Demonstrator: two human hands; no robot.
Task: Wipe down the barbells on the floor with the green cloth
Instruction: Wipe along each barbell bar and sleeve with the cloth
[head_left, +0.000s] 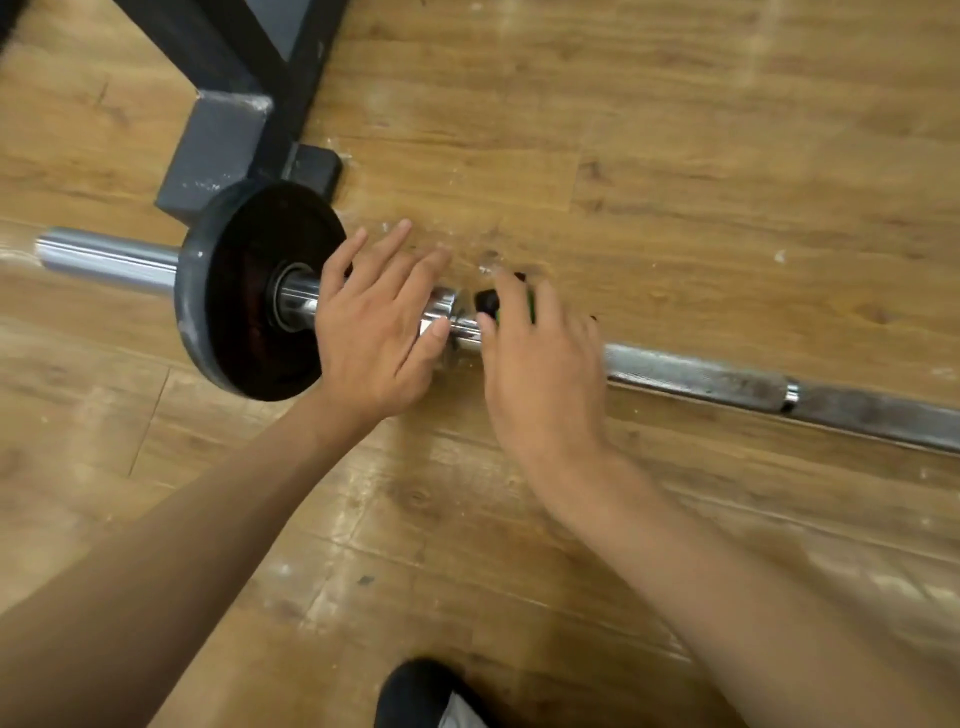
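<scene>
Forearms above scuffed wood floor; barbell, rack base.

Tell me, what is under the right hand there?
Slivers of green cloth and something black peek out between the fingers of the right hand, over the barbell. The rest of the cloth is hidden by the hand.

I get one view only, from the head. It looks steeply down at the wooden floor, close above the left hand and right hand, forearms entering from the bottom edge.
</scene>
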